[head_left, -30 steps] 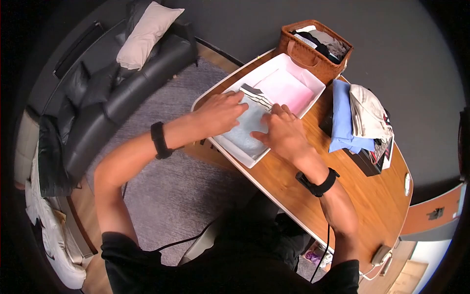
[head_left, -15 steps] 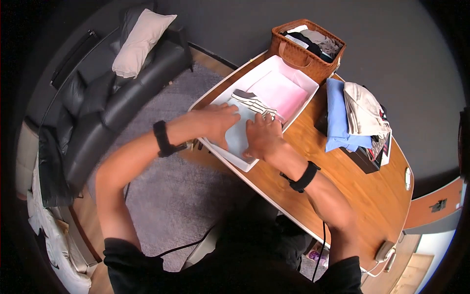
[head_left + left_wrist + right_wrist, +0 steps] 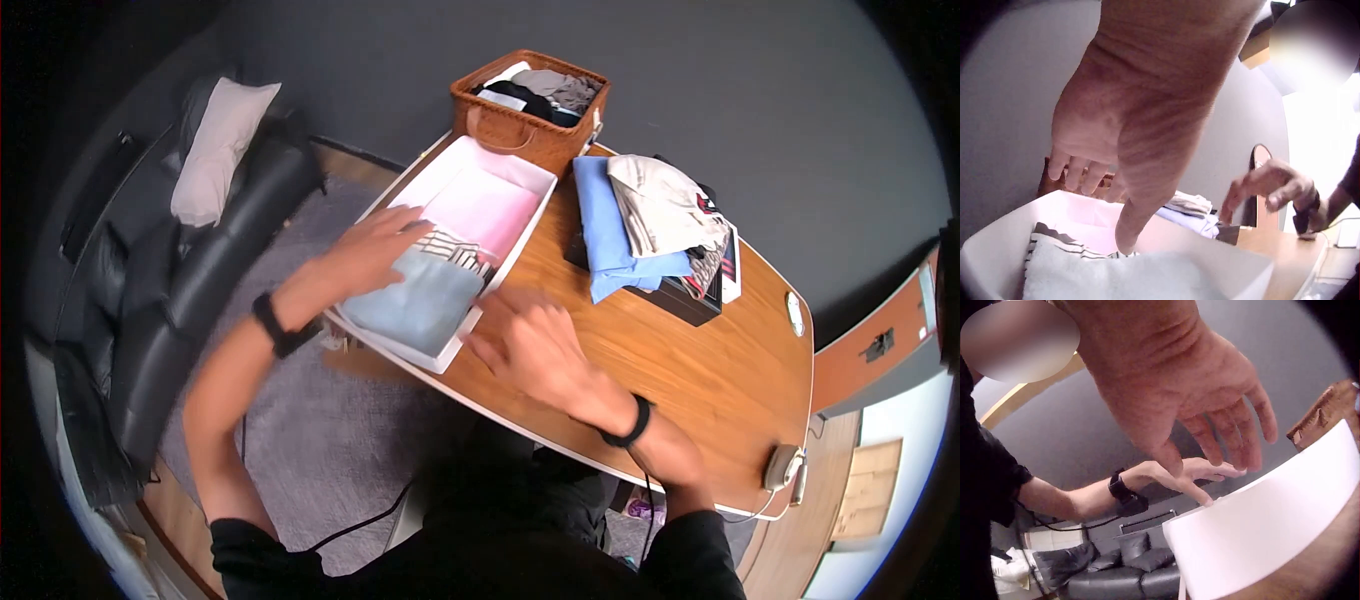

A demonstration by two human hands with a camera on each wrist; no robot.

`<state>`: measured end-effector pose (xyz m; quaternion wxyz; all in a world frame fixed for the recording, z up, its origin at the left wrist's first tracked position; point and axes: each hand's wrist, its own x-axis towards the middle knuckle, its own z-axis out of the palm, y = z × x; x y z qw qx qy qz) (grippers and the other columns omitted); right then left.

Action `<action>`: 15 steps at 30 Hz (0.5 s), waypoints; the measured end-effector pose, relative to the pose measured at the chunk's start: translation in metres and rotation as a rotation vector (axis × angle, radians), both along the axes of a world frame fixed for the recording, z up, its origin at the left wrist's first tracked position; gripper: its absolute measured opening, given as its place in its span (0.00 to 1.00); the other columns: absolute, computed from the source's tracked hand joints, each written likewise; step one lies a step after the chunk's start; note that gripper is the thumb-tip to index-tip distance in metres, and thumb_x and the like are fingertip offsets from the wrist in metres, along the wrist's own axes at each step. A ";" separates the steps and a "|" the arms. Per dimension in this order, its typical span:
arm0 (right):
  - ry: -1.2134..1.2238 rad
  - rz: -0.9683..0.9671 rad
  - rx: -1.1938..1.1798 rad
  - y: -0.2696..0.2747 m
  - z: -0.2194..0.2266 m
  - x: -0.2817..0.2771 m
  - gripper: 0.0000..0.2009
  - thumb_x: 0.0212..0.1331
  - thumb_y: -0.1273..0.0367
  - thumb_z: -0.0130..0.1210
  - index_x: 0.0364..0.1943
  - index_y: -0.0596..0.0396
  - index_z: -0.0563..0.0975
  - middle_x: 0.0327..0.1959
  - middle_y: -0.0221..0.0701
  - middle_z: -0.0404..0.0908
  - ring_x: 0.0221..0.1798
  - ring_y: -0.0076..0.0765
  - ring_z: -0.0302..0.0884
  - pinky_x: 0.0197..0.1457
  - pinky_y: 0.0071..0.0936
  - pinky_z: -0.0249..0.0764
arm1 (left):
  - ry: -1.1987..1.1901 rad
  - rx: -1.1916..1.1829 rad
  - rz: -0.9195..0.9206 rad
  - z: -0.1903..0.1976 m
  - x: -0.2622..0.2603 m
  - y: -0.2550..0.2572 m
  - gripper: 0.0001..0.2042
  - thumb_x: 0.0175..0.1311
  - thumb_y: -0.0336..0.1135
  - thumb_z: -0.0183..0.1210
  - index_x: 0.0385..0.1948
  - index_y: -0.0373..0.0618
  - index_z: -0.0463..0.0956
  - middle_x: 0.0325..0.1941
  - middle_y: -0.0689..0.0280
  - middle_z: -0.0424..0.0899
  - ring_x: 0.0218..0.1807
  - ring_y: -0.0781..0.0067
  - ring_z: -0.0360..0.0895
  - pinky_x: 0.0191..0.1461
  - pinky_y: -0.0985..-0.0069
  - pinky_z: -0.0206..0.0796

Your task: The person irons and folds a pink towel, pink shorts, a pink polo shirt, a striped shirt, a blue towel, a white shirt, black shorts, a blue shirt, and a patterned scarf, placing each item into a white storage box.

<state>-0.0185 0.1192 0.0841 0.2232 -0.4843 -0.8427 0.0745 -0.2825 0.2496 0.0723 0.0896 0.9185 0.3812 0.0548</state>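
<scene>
A long white box (image 3: pixel 543 203) with a pink inside sits on the wooden table. In its near half lies a folded light blue cloth (image 3: pixel 415 305), with a black-and-white striped piece (image 3: pixel 452 249) along its far edge. My left hand (image 3: pixel 362 252) is over the box's left side, fingers extended; in the left wrist view its thumb tip (image 3: pixel 1125 240) is right at the striped edge. To the right of the box, my right hand (image 3: pixel 535 345) hovers with spread, relaxed fingers, outside the white wall (image 3: pixel 1260 519), holding nothing.
A brown woven basket (image 3: pixel 530 145) of clothes stands behind the box. To the right, a blue folded garment (image 3: pixel 612 230) and a beige one (image 3: pixel 655 205) lie on a black box (image 3: pixel 690 305). A dark sofa (image 3: pixel 190 320) is at left, beyond the table edge.
Both hands were on the light blue cloth. The right hand has lifted off and moved right, out of the box; the left has drawn toward the box's left side. The head view has turned right.
</scene>
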 end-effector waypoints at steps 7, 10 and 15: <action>0.016 -0.240 -0.328 -0.104 -0.039 0.122 0.22 0.64 0.54 0.67 0.53 0.55 0.84 0.44 0.45 0.87 0.37 0.50 0.87 0.45 0.44 0.83 | 0.102 -0.009 0.023 -0.019 -0.032 -0.028 0.17 0.54 0.20 0.60 0.47 0.45 0.82 0.55 0.55 0.83 0.61 0.47 0.78 0.64 0.55 0.72; 0.200 -0.372 -0.408 -0.141 -0.064 0.165 0.19 0.65 0.57 0.67 0.51 0.56 0.85 0.41 0.42 0.89 0.34 0.44 0.88 0.42 0.40 0.83 | 0.199 0.027 0.020 -0.021 -0.026 -0.026 0.12 0.54 0.19 0.57 0.39 0.43 0.81 0.49 0.54 0.83 0.56 0.46 0.80 0.58 0.52 0.75; 0.542 -0.713 -0.441 -0.196 -0.084 0.203 0.14 0.66 0.61 0.67 0.46 0.58 0.86 0.35 0.39 0.90 0.31 0.30 0.87 0.39 0.31 0.82 | 0.336 0.044 0.054 -0.007 0.002 -0.014 0.06 0.57 0.24 0.59 0.36 0.44 0.79 0.46 0.55 0.84 0.47 0.44 0.84 0.52 0.51 0.76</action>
